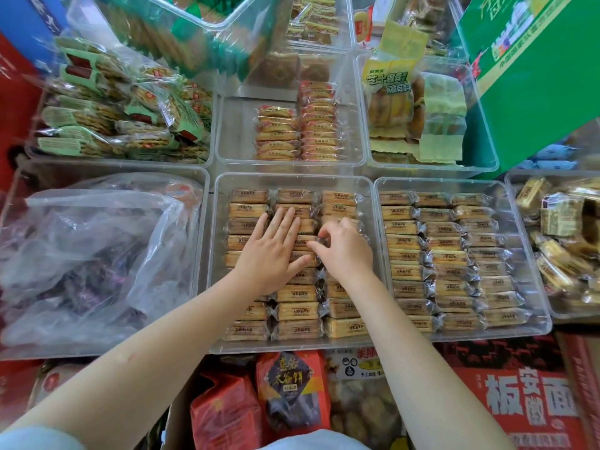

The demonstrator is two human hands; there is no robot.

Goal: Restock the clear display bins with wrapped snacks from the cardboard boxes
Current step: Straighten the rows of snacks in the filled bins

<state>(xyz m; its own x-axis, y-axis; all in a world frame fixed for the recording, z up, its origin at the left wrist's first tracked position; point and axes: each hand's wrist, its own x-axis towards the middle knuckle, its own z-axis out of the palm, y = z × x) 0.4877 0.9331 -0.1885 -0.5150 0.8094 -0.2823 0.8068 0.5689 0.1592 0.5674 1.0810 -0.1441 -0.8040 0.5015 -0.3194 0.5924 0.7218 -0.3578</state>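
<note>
Wrapped snacks (297, 310) under both hands (305, 251)

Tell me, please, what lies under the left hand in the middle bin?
The left hand lies flat on wrapped biscuit packs in the clear bin; those beneath its palm are hidden.
</note>
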